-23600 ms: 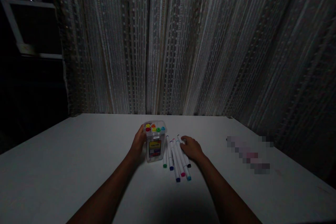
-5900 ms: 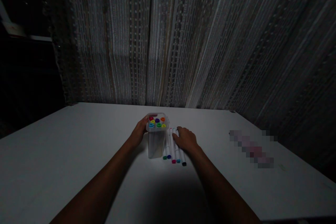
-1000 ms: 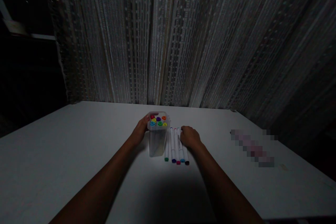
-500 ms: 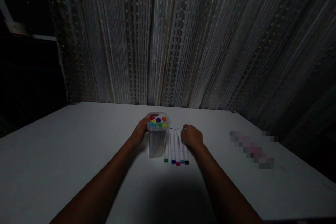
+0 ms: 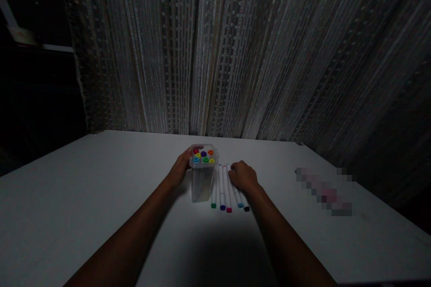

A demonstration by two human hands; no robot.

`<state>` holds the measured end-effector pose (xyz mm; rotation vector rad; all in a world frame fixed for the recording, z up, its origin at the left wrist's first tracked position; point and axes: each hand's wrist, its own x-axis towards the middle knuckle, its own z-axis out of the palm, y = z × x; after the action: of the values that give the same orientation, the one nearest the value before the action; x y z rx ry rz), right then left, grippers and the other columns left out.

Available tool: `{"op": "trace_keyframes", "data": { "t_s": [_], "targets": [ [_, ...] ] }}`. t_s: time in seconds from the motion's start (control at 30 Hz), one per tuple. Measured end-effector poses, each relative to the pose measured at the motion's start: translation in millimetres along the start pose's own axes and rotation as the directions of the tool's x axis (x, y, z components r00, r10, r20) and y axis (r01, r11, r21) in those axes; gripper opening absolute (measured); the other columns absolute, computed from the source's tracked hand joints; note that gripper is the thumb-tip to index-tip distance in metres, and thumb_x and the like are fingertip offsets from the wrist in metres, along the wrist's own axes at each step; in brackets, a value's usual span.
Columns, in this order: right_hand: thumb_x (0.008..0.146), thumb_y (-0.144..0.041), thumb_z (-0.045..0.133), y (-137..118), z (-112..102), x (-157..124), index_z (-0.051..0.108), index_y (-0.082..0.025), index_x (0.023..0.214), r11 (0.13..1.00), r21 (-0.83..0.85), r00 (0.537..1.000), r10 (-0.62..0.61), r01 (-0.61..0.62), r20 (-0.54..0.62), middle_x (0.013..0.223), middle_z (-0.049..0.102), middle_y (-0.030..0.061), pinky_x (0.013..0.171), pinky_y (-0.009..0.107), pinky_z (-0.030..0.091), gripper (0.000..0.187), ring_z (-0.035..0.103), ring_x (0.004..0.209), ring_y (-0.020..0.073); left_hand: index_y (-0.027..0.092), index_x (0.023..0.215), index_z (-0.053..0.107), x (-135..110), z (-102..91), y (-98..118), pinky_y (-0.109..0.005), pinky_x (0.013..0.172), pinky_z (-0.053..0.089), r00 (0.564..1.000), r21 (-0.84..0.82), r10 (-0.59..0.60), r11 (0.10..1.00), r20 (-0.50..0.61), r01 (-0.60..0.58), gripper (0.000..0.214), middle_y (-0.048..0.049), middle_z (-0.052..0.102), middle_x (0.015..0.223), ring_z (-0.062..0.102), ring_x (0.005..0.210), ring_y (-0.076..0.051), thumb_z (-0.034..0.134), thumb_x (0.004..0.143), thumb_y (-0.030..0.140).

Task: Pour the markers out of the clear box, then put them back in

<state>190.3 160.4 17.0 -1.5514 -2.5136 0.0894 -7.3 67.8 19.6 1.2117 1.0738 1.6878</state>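
Observation:
A clear plastic container (image 5: 201, 184) stands upright on the white table, with several markers inside showing their coloured ends at the top. My left hand (image 5: 180, 168) is closed around its left and far side; some fingers are hidden behind it. To the right lie several white markers: a green-capped marker (image 5: 213, 195), a dark-blue-capped marker (image 5: 221, 186), a pink-capped marker (image 5: 226, 188), a light-blue-capped marker (image 5: 237, 197) and a black-capped marker (image 5: 244, 204). My right hand (image 5: 244, 176) has its fingers curled on the upper part of the light-blue-capped marker, also covering much of the black-capped one.
Toward the right of the white table (image 5: 101, 215) lies a blurred-out pinkish object (image 5: 325, 193). A striped grey curtain (image 5: 215, 54) hangs just behind the table's far edge. The room is dim, with a dark area at the left.
My right hand has shifted slightly left, its fingers now over the light-blue-capped marker. The capped ends of the light-blue and black markers have swung right. My left hand and the container stay put.

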Motion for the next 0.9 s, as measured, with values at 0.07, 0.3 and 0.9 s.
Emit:
{"op": "trace_keyframes", "data": {
  "t_s": [0.07, 0.3, 0.9],
  "targets": [
    [0.088, -0.029, 0.047, -1, -1, 0, 0.064, -0.018, 0.109, 1.0, 0.001, 1.0, 0.002, -0.002, -0.023, 0.112, 0.061, 0.012, 0.08, 0.03, 0.041, 0.029, 0.06, 0.099, 0.0225, 0.017, 0.111, 0.061, 0, -0.1, 0, -0.039, 0.083, 0.048, 1.0, 0.005, 0.0, 1.0, 0.002, 0.0, 0.066, -0.0103, 0.072, 0.104, 0.065, 0.099, -0.03, 0.05, 0.074, 0.07],
    [0.084, -0.037, 0.055, -9, -3, -3, 0.069, -0.017, 0.095, 0.997, 0.014, 0.997, -0.078, 0.078, -0.001, 0.106, 0.063, 0.0107, 0.078, 0.029, 0.042, 0.027, 0.06, 0.097, 0.0223, 0.017, 0.11, 0.062, 1, -1.4, -2, -0.038, 0.083, 0.048, 1.0, 0.012, 0.009, 1.0, -0.006, -0.009, 0.064, -0.0099, 0.072, 0.103, 0.065, 0.099, -0.03, 0.051, 0.074, 0.07],
    [0.09, -0.021, 0.04, -8, -3, -1, 0.068, -0.014, 0.105, 0.998, -0.015, 0.998, -0.055, 0.054, -0.005, 0.111, 0.064, 0.0149, 0.08, 0.029, 0.042, 0.033, 0.061, 0.1, 0.0227, 0.017, 0.112, 0.061, 0, -0.5, 0, -0.039, 0.086, 0.048, 1.0, 0.01, 0.003, 1.0, 0.005, -0.003, 0.064, -0.0099, 0.072, 0.102, 0.066, 0.098, -0.03, 0.049, 0.075, 0.069]
  ]
}}
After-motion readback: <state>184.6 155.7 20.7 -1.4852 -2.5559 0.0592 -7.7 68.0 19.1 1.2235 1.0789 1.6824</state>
